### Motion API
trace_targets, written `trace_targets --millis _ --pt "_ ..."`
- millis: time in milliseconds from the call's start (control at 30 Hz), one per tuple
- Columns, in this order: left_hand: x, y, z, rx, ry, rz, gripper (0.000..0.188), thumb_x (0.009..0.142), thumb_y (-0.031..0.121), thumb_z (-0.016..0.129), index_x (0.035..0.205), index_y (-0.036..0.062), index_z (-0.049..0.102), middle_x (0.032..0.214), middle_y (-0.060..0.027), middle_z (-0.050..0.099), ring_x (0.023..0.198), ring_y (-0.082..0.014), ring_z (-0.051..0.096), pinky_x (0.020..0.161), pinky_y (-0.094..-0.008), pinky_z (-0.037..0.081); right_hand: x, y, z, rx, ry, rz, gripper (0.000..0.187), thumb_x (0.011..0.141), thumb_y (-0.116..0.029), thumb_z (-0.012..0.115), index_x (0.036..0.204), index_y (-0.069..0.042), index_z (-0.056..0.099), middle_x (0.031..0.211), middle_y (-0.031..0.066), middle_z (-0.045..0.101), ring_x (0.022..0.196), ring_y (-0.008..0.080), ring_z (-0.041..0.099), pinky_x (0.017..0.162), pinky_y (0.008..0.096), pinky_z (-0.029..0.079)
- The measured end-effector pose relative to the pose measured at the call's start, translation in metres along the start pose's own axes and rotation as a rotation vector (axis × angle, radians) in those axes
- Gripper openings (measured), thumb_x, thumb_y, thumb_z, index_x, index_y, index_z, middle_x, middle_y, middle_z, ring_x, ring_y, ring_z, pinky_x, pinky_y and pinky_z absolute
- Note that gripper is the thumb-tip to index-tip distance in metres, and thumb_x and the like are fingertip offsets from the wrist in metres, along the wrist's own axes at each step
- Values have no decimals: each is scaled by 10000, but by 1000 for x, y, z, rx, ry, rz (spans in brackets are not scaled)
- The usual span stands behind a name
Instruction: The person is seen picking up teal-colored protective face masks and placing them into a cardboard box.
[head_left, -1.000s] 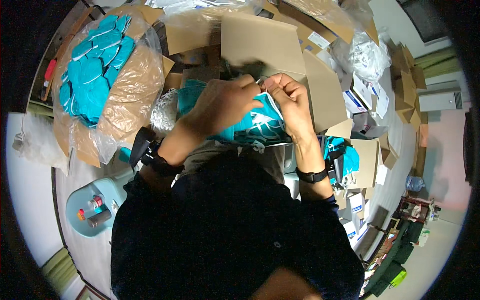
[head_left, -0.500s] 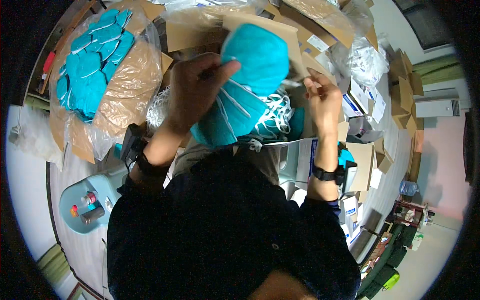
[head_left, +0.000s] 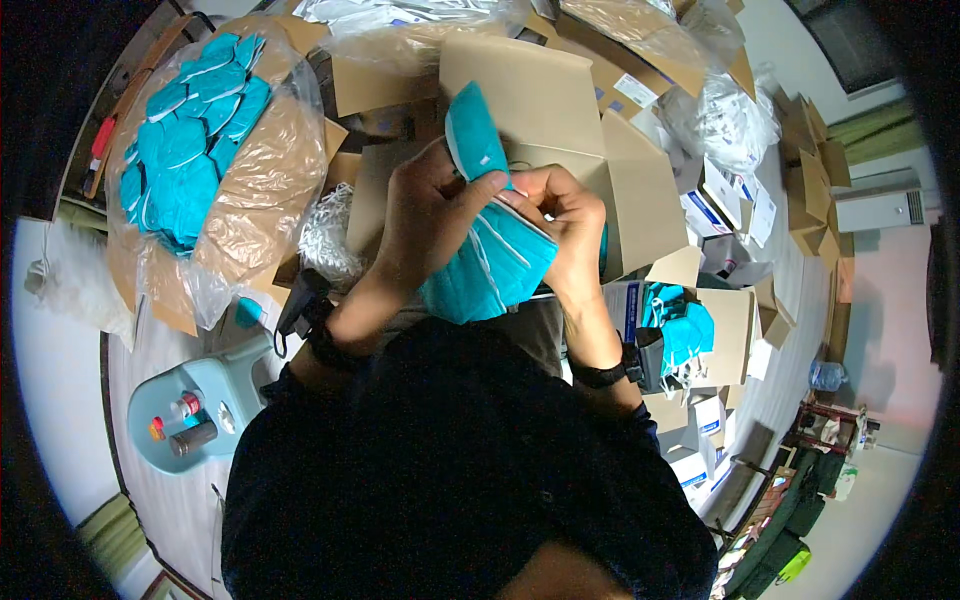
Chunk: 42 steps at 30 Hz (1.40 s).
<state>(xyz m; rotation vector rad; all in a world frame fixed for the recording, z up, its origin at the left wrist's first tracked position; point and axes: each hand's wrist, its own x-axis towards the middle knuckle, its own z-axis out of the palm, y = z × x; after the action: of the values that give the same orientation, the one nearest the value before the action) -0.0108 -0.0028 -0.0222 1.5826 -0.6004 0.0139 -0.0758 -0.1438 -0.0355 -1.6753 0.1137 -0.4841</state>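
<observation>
In front of me, a teal face mask with a pale edge stands up between my hands, seen nearly edge-on. Gripping it from the left is my left hand, its thumb laid across the lower end. My right hand pinches at the same spot, its fingertips meeting the left thumb; what exactly lies between them is partly hidden. Below, several more teal masks with white edges fan out together under my left hand. An open cardboard box lies just beyond both hands.
A plastic-lined carton at the left holds a heap of teal masks. Beside it sits a bundle of white straps. A pale blue stool carries small items. On the right, more masks lie near an open carton.
My right hand has come left and in to meet my left hand. The upper mask has turned from face-on to nearly edge-on. The white straps near the masks have dropped out of sight.
</observation>
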Motion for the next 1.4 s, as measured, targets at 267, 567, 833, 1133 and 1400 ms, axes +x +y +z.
trace_targets --millis 267,567,833,1133,1400 --pt "-8 13 4 -93 51 5 96 834 68 659 887 -9 639 736 -12 633 677 -45 529 600 -252 454 10 7 -32 -118 44 -125 82 786 34 712 754 -16 656 621 0 593 581 43 482 542 206 379" --pt "11 17 -72 -227 80 -219 173 873 37 625 1044 9 626 904 -51 665 821 -111 616 729 -267 499 22 6 -104 -441 41 139 133 879 -86 654 992 -26 691 709 61 675 592 116 592 587 274 488" --pt "6 7 -44 -383 -181 -231 229 870 122 659 1074 20 646 978 -60 677 921 -145 628 808 -292 512 16 -39 -9 228 -371 57 405 861 110 553 1252 4 535 1189 89 605 787 114 647 613 219 519" --pt "2 -5 -55 -135 -40 -306 193 875 128 648 1017 0 674 881 -53 688 785 -140 624 725 -277 506 -8 -19 -15 -164 -190 -130 58 831 62 635 837 10 661 753 28 650 699 73 565 619 216 429" --pt "15 -21 -120 124 199 -34 45 855 64 678 893 41 671 747 23 628 656 -91 533 597 -268 447 -9 -23 -82 -757 -106 -1 356 861 -115 694 1184 9 613 941 110 690 744 138 616 668 271 494"
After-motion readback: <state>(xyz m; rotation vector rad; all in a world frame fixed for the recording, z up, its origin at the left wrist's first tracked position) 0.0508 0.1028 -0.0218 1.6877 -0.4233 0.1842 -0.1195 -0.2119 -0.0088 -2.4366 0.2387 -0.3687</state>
